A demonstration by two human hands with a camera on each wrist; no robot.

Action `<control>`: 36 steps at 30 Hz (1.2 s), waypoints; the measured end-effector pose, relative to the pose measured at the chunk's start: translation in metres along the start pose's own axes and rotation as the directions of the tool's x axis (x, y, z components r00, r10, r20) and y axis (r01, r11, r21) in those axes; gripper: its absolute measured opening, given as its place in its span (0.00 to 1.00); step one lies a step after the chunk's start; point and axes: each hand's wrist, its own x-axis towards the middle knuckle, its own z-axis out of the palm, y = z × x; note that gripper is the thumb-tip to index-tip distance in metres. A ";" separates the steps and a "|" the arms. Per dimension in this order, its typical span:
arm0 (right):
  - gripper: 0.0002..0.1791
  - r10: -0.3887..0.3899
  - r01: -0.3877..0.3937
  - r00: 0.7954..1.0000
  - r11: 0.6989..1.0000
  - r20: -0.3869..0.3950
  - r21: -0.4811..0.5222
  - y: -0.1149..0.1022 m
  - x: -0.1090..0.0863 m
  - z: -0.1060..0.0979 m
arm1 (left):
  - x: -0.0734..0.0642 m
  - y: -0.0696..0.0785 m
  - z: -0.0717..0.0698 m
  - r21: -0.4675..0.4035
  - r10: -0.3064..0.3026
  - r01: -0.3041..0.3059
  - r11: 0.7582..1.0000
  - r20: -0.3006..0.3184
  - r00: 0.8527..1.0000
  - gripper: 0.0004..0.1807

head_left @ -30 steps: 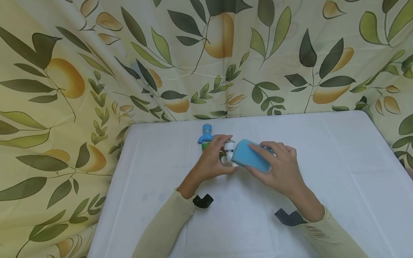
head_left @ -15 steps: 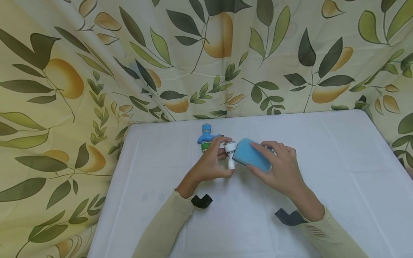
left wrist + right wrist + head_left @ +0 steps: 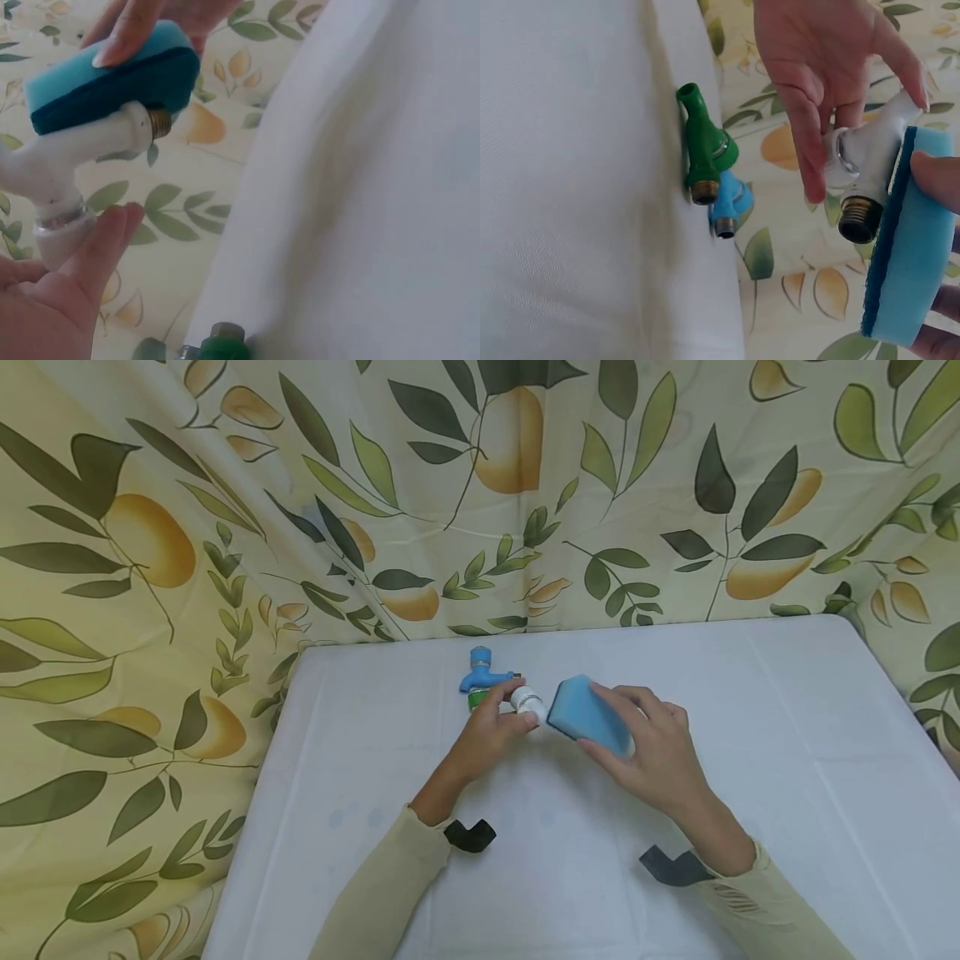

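In the head view, my left hand (image 3: pixel 480 737) grips a white plastic tap (image 3: pixel 531 703), holding it tilted above the table. Its threaded brass end shows in both wrist views. My right hand (image 3: pixel 654 745) holds a light blue sponge (image 3: pixel 588 717) with a dark scouring side, thumb and fingers on opposite faces. That dark side lies right along the tap's body in the left wrist view, facing the tap (image 3: pixel 97 142). Past the left hand lie a blue tap (image 3: pixel 480 677) and a green tap (image 3: pixel 476 699), the green one partly hidden by the hand.
A white cloth (image 3: pixel 360 793) covers the table. Behind and left of it hangs a curtain (image 3: pixel 420 510) printed with leaves and fruit. The green tap (image 3: pixel 703 150) and blue tap (image 3: pixel 733 204) lie close together near the table's far edge. Dark strap pieces (image 3: pixel 470 836) stick out at both wrists.
My left hand has turned the white tap from upright to tilted, its thumb moving up onto it. The sponge has tipped slightly in my right hand, which stays in nearly the same place.
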 end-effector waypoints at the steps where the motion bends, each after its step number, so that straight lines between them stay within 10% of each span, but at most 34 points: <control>1: 0.43 -0.011 0.011 1.000 1.000 -0.002 0.002 0.000 0.000 0.000 | 0.000 0.000 0.000 -0.006 -0.002 0.002 1.000 -0.010 1.000 0.35; 15: 0.38 -0.188 0.184 0.981 0.981 -0.056 -0.061 -0.001 0.002 0.002 | 0.001 -0.009 0.010 -0.091 -0.024 0.019 0.996 -0.054 0.998 0.34; 36: 0.33 -0.179 0.176 0.983 0.981 -0.031 -0.076 0.003 0.002 0.005 | 0.004 -0.006 0.011 -0.298 -0.185 0.171 0.939 -0.020 0.983 0.34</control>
